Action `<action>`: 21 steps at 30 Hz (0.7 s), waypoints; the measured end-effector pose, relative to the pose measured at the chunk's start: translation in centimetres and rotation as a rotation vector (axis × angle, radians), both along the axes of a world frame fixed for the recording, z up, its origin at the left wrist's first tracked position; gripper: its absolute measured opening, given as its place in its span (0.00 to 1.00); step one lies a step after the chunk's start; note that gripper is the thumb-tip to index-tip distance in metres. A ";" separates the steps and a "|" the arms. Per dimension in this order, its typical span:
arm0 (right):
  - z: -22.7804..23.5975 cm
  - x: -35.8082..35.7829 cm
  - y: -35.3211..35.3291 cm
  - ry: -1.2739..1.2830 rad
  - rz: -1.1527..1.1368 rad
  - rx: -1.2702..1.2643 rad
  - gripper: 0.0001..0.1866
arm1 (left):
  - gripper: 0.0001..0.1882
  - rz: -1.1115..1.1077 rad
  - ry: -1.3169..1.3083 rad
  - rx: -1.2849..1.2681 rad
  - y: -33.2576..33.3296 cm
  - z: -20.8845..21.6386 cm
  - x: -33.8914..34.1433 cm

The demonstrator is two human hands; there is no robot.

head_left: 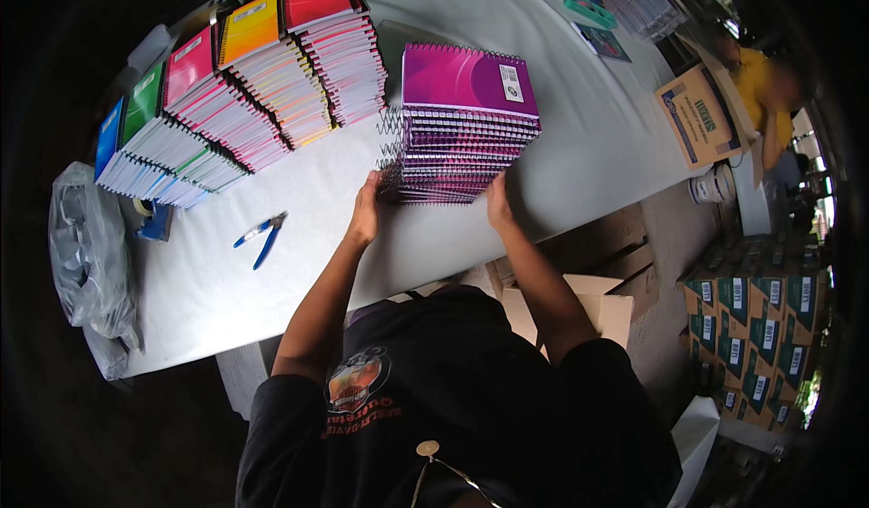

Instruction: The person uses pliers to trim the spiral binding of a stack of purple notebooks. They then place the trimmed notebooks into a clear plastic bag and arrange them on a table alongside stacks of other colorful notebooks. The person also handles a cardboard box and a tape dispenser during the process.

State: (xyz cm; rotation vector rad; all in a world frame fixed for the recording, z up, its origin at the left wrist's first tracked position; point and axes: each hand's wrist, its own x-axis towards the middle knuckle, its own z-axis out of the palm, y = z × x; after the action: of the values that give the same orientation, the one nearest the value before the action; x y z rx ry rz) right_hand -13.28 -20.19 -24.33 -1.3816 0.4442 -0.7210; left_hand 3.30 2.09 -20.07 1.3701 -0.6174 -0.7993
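A tall stack of purple spiral notebooks (466, 78) stands on the white-covered table in front of me, its layers slightly uneven. My left hand (365, 208) presses against the lower left side of the stack, beside loose-looking wire coils (389, 142) that stick out there. At the lower right side, my right hand (498, 202) is against the same stack, its fingers partly hidden behind the notebooks. Between them the two hands hold the stack from opposite sides. A pair of blue-handled cutting pliers (262, 235) lies on the table, left of my left hand.
Stacks of blue, green, pink, yellow and red notebooks (253, 83) line the table's far left. Nearby are a clear plastic bag (81, 237) and a blue tape dispenser (156, 221). An open cardboard box (602, 309) sits below my right arm. A person in yellow (756, 92) is at the right.
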 end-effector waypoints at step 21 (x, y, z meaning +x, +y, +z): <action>4.6 1.7 -2.8 0.314 0.591 -0.651 0.45 | 0.19 -0.132 -0.604 0.290 -0.6 4.0 -0.1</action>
State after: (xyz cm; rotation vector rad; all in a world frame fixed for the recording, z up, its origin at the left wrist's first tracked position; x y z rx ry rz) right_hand -11.61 -23.04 -19.74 -2.1267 0.0114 -0.1475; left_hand 3.19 1.51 -16.04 1.8721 -1.1000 -0.5861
